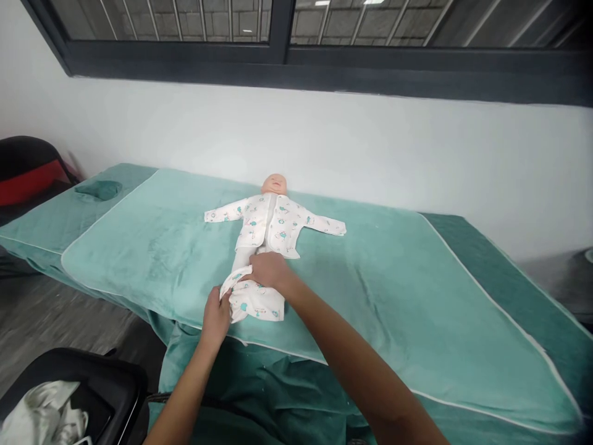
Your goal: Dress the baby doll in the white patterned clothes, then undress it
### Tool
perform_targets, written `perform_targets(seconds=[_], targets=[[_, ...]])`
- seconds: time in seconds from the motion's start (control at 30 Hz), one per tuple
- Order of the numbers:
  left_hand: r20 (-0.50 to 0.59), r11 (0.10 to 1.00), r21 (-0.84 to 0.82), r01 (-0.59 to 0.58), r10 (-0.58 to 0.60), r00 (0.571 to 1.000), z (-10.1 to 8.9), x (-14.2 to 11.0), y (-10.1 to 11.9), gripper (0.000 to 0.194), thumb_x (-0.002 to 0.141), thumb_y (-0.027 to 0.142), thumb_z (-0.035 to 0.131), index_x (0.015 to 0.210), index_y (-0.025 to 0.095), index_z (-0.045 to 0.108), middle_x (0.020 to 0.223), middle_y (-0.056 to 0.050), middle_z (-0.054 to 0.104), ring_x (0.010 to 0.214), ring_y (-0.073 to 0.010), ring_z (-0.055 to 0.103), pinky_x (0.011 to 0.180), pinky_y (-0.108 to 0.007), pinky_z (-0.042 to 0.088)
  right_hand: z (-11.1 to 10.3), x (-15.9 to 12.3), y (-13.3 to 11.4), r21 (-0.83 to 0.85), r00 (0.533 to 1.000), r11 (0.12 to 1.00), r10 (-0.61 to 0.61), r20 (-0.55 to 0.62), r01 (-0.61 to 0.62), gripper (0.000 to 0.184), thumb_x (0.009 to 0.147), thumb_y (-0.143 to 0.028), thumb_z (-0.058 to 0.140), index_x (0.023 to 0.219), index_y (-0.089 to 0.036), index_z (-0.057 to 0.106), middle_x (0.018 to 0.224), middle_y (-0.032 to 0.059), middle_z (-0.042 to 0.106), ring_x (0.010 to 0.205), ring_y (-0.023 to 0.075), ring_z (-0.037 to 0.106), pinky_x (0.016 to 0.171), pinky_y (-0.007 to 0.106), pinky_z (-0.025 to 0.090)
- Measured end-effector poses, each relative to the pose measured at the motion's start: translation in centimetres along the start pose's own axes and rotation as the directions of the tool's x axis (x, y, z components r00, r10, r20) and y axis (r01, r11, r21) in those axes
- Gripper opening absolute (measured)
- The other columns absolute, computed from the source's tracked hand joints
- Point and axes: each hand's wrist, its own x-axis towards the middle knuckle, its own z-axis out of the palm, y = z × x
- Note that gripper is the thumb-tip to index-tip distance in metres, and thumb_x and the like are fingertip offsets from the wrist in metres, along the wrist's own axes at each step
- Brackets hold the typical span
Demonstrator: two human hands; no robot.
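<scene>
A baby doll [275, 184] lies on its back on the green massage bed, head toward the wall. It wears a white printed baby jacket [287, 225], unfastened down the front, with both sleeves spread sideways. White printed baby pants [259, 304] are bunched around the doll's lower legs. At the near left side of the pants, my left hand [217, 316] is closed on the fabric edge. My right hand [267, 269] bends over the doll's legs, its fingers closed on the upper edge of the pants. The doll's feet are hidden by the cloth.
The green-covered massage bed [162, 228] stands against a white wall below a barred window. A face hole [99, 190] is at its left end. Near left is a black chair [88, 377] with pale cloth [44, 414] on it; another black-and-red chair [32, 176] stands behind.
</scene>
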Motion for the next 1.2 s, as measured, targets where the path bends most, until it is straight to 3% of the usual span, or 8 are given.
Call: perform_targets(seconds=[0.1, 0.27, 0.47, 0.6, 0.73, 0.83, 1.03, 1.2], targets=[[0.043, 0.999, -0.005, 0.035, -0.034, 0.998, 0.0, 0.2, 0.7, 0.027, 0.088, 0.046, 0.06, 0.08, 0.021, 0.055, 0.068, 0.001, 0.056, 0.067, -0.0165, 0.051, 0.065, -0.028, 0.041, 0.0, 0.0, -0.2, 0.015, 1.0, 1.0, 0.002, -0.015, -0.002, 0.063, 0.089, -0.071, 0.055, 0.108, -0.014, 0.073, 0.103, 0.0183, 0.076, 0.099, 0.0347, 0.072, 0.076, 0.038, 0.052], [0.135, 0.945, -0.276, 0.173, -0.14, 0.981, 0.7, 0.2, 1.1, 0.037, 0.09, 0.054, 0.058, 0.096, 0.018, 0.061, 0.086, -0.003, 0.064, 0.08, -0.0177, 0.059, 0.071, -0.028, 0.048, 0.3, -0.1, 0.8, 0.129, 0.998, 0.992, 0.007, -0.063, 0.001, 0.058, 0.09, -0.071, 0.054, 0.105, -0.018, 0.072, 0.103, 0.0132, 0.076, 0.099, 0.0311, 0.071, 0.073, 0.033, 0.048], [-0.031, 0.951, -0.299, -0.075, 0.069, 0.997, 2.5, 2.7, 0.6, 0.03, 0.092, 0.05, 0.056, 0.093, 0.02, 0.058, 0.082, 0.0, 0.06, 0.078, -0.0158, 0.057, 0.071, -0.026, 0.047, 0.5, -0.2, 2.2, 0.326, 0.995, 0.943, -0.027, -0.099, 0.059, 0.053, 0.095, -0.069, 0.048, 0.096, -0.022, 0.071, 0.105, 0.008, 0.076, 0.097, 0.0269, 0.068, 0.071, 0.03, 0.041], [-0.024, 0.949, -0.268, -0.164, 0.163, 0.986, 2.8, 5.6, 1.2, 0.03, 0.092, 0.049, 0.056, 0.088, 0.02, 0.057, 0.082, 0.0, 0.06, 0.08, -0.0163, 0.057, 0.074, -0.026, 0.047, 0.4, -0.4, 3.2, 0.439, 0.993, 0.891, -0.1, -0.058, 0.115, 0.051, 0.095, -0.064, 0.048, 0.081, -0.02, 0.068, 0.095, 0.0062, 0.075, 0.087, 0.0239, 0.066, 0.069, 0.029, 0.04], [0.034, 0.959, -0.159, -0.233, 0.241, 0.97, 2.9, 7.8, 1.7, 0.028, 0.09, 0.047, 0.053, 0.084, 0.02, 0.056, 0.078, 0.0, 0.06, 0.076, -0.0168, 0.056, 0.069, -0.027, 0.045, 0.4, -0.8, 4.7, 0.631, 0.974, 0.748, -0.214, -0.068, 0.208, 0.035, 0.089, -0.052, 0.061, 0.1, -0.02, 0.069, 0.108, 0.005, 0.074, 0.097, 0.026, 0.066, 0.076, 0.029, 0.044], [0.049, 0.961, -0.067, -0.269, 0.272, 0.961, 3.0, 9.1, 2.0, 0.025, 0.088, 0.045, 0.053, 0.083, 0.02, 0.057, 0.074, 0.001, 0.062, 0.072, -0.0172, 0.057, 0.067, -0.027, 0.042, 0.5, -0.8, 5.3, 0.704, 0.963, 0.68, -0.269, -0.02, 0.204, 0.037, 0.078, -0.044, 0.073, 0.105, -0.019, 0.069, 0.115, 0.0047, 0.073, 0.104, 0.0284, 0.065, 0.081, 0.03, 0.046], [0.065, 0.951, 0.055, -0.303, 0.299, 0.952, 3.8, 11.5, 3.5, 0.015, 0.083, 0.036, 0.054, 0.083, 0.021, 0.057, 0.074, 0.001, 0.064, 0.073, -0.0182, 0.056, 0.07, -0.028, 0.041, 0.0, -0.3, 4.6, 0.545, 0.964, 0.813, -0.263, 0.029, 0.205, 0.031, 0.071, -0.034, 0.079, 0.095, -0.017, 0.072, 0.105, 0.0065, 0.075, 0.093, 0.0257, 0.066, 0.076, 0.03, 0.045], [0.105, 0.966, -0.05, -0.252, 0.256, 0.961, 4.1, 11.1, 3.6, 0.026, 0.088, 0.043, 0.054, 0.075, 0.021, 0.054, 0.071, 0.001, 0.058, 0.072, -0.0164, 0.051, 0.068, -0.027, 0.038, -0.1, -0.3, 3.5, 0.456, 0.988, 0.878, -0.157, -0.009, 0.144, 0.017, 0.076, -0.026, 0.073, 0.09, -0.017, 0.071, 0.101, 0.0064, 0.075, 0.09, 0.023, 0.066, 0.071, 0.027, 0.042]])
